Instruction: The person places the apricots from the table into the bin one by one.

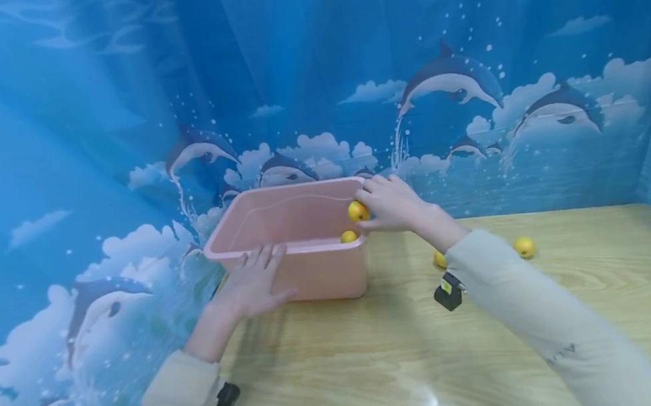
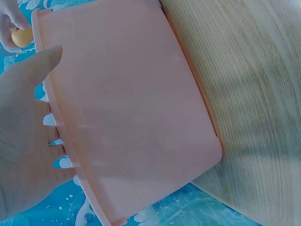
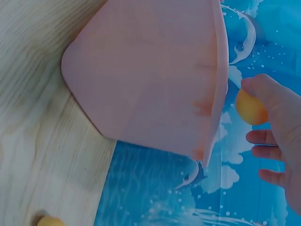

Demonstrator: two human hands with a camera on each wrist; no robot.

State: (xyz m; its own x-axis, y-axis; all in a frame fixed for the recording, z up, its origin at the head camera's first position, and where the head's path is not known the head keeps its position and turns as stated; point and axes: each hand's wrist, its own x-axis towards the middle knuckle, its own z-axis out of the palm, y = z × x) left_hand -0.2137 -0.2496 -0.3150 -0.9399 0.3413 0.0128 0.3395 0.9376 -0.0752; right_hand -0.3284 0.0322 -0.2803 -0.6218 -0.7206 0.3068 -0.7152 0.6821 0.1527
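Note:
A deep pink plastic bin (image 1: 309, 275) stands on the wooden table. My left hand (image 1: 250, 285) rests on its near rim, fingers straight across the edge and thumb along the outer wall, as the left wrist view also shows. At the bin's right end, my right hand (image 1: 390, 203) pinches a small round yellow-orange fruit (image 3: 250, 108) between thumb and forefinger, level with the rim. The other fingers are loosely bent. A second such fruit (image 1: 349, 236) shows inside the bin, partly hidden by the near rim.
Two more yellow-orange fruits lie on the table (image 1: 403, 355) to the right: one fruit (image 1: 440, 258) is partly covered by my right sleeve, the other fruit (image 1: 525, 247) sits farther right. A blue dolphin-print curtain (image 1: 310, 64) hangs close behind the bin and along the left.

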